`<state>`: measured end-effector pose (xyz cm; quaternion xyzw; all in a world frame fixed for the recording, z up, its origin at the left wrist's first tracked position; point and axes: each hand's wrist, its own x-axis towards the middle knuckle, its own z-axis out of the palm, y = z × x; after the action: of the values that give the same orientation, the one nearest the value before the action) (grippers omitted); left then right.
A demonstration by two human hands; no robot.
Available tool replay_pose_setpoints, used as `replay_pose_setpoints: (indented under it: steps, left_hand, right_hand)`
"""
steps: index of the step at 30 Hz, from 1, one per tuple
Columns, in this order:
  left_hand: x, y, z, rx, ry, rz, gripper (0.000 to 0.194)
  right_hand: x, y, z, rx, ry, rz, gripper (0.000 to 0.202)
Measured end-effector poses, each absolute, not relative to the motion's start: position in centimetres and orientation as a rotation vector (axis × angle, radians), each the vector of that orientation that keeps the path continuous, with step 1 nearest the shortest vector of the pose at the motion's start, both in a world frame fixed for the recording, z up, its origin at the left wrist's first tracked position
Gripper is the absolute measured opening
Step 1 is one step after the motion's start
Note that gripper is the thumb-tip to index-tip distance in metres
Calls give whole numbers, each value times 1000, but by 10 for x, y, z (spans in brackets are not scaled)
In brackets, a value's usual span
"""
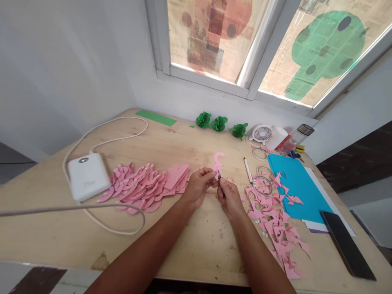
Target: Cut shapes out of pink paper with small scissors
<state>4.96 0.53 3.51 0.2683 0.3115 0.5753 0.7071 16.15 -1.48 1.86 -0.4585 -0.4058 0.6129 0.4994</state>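
Near the table's middle, my left hand (199,185) is closed, its thumb and fingers pinching the lower end of a curved pink paper piece (218,159). My right hand (229,196) is wrapped round small dark scissors (219,176), whose tips point up against the paper. To the left of my left hand lies an overlapping spread of cut pink paper pieces (143,183). Right of my right hand, pink paper scraps (275,228) are scattered in a loose heap.
A white power bank (88,175) with a looping cable lies at the left. Green paper shapes (219,123) stand along the wall. At the right are a white pen (248,169), metal rings, a small fan (262,133), a bottle (297,139), blue sheets (301,192) and a black phone (347,245).
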Motion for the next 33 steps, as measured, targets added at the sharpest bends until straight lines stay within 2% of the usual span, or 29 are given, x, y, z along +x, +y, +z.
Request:
replay_pose_setpoints:
  steps: [23,33]
  left_hand:
    - [52,5,38,670,856,1347,22]
    - [51,5,36,695,791,1349,22]
  right_hand:
    - [163,-15,20,-1075,-944,1565,39]
    - [163,-15,19,-1066,-948,1551,38]
